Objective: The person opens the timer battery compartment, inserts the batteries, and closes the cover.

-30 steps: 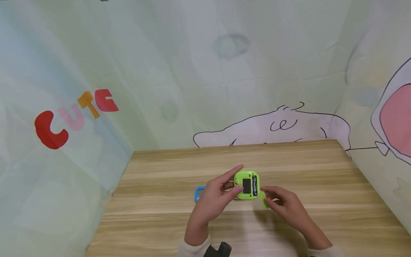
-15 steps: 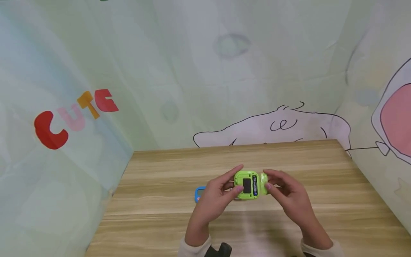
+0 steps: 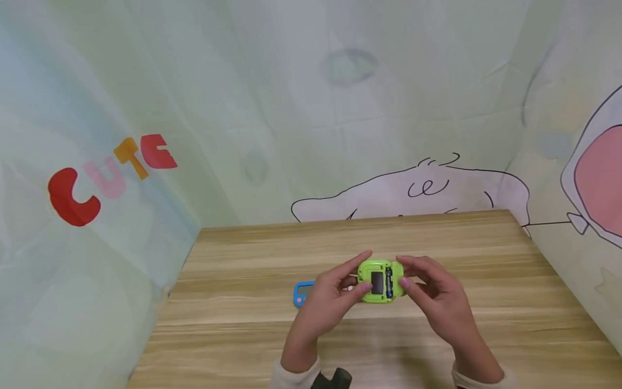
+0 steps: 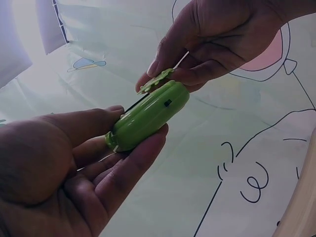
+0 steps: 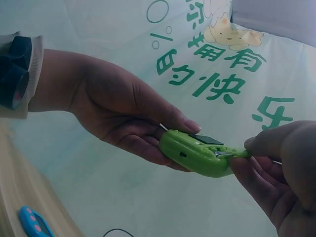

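Your left hand [image 3: 328, 296] grips the green gadget [image 3: 377, 279]; right of it, your right hand [image 3: 437, 297] pinches the little cover [image 3: 398, 272]. Best hold the gadget still and line the cover up before pressing.

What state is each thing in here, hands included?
Green device: held up, back open.
Battery: inside the green device, uncovered.
Cover: not fitted shut, held at the green device's edge.
Left hand: gripping the green device.
Right hand: pinching the cover.
Blue device: lying screen up on the table, partly behind the left hand; whether it's on, I can't tell.
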The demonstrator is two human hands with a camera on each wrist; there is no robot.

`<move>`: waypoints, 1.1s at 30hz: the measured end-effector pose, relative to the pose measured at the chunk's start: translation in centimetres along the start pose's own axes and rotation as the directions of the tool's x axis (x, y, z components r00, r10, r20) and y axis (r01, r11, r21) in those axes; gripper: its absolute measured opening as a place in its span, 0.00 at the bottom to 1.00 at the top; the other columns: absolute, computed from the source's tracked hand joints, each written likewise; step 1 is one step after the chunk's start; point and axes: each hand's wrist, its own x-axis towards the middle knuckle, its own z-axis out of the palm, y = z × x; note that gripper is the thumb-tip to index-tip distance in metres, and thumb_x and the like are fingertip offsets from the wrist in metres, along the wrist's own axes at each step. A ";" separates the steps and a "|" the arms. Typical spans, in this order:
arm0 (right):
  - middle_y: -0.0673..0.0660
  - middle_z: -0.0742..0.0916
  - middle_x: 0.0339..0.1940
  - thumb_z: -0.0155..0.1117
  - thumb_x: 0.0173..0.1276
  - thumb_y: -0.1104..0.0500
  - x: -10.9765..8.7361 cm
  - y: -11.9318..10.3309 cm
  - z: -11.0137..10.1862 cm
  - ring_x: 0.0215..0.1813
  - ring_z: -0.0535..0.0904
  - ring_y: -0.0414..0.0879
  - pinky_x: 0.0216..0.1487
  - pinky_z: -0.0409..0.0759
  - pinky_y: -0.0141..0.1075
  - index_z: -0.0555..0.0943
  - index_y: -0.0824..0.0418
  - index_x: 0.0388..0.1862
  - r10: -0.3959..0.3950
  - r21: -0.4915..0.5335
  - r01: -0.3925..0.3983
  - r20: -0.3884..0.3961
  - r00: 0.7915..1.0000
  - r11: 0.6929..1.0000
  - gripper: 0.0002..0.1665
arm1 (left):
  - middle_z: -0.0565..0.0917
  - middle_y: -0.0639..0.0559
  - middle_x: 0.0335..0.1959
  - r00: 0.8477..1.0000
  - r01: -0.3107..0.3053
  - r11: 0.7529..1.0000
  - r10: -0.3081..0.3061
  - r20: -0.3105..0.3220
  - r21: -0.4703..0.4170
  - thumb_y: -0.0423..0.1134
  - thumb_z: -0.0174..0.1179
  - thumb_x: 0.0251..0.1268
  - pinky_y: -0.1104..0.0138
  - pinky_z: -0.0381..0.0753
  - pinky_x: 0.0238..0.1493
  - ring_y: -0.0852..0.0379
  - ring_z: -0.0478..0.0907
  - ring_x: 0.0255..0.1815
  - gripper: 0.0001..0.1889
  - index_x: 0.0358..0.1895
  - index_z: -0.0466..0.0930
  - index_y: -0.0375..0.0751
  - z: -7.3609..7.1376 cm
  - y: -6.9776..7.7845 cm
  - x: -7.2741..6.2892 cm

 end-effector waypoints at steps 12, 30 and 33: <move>0.58 0.83 0.47 0.66 0.62 0.75 0.2 -0.6 0.6 0.45 0.81 0.44 0.37 0.86 0.35 0.80 0.65 0.57 -0.007 -0.093 0.006 -0.016 1.000 0.996 0.23 | 0.82 0.46 0.51 1.000 -0.001 1.000 0.001 -0.014 -0.021 0.39 0.61 0.68 0.65 0.85 0.42 0.53 0.83 0.47 0.27 0.70 0.69 0.59 0.0 0.0 0.0; 0.59 0.81 0.45 0.67 0.57 0.79 0.3 -3.2 1.5 0.39 0.79 0.41 0.36 0.84 0.31 0.82 0.71 0.50 -0.063 -0.212 0.057 -0.021 0.998 0.976 0.21 | 0.82 0.50 0.51 1.000 -0.004 1.000 0.004 -0.018 0.007 0.39 0.60 0.68 0.67 0.85 0.41 0.58 0.83 0.46 0.27 0.70 0.68 0.59 0.2 0.2 0.1; 0.60 0.80 0.45 0.67 0.57 0.78 0.2 -3.4 1.6 0.37 0.78 0.42 0.35 0.83 0.30 0.81 0.72 0.51 -0.052 -0.202 0.046 -0.025 0.998 0.978 0.21 | 0.82 0.49 0.51 1.000 -0.009 1.000 0.009 -0.017 0.009 0.40 0.61 0.68 0.67 0.85 0.41 0.58 0.83 0.46 0.27 0.70 0.68 0.59 0.3 0.1 0.1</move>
